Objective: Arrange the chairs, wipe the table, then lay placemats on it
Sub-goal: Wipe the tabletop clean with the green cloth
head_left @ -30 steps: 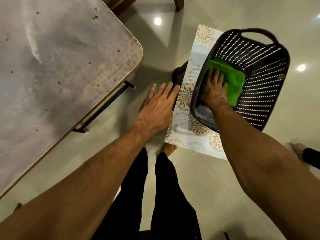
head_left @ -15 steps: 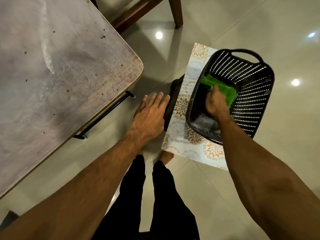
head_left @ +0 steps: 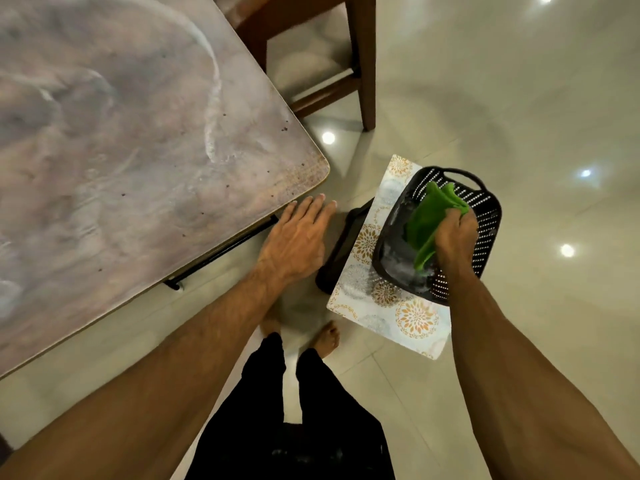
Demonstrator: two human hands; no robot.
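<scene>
A green cloth hangs bunched from my right hand, which is shut on it above a black perforated basket. The basket rests on flower-patterned placemats that lie over a low black stool on the floor. My left hand hovers open, fingers together, beside the near corner of the brown table. The table top shows smears and dark specks. A wooden chair stands at the table's far side.
Glossy pale floor tiles spread to the right with ceiling lights reflected in them. My bare feet and black trousers stand just left of the placemats. A black metal bar runs under the table edge.
My right hand has closed on the green cloth and lifted it up from the basket bottom. The view has pulled back and up; my left hand stayed open near the table corner.
</scene>
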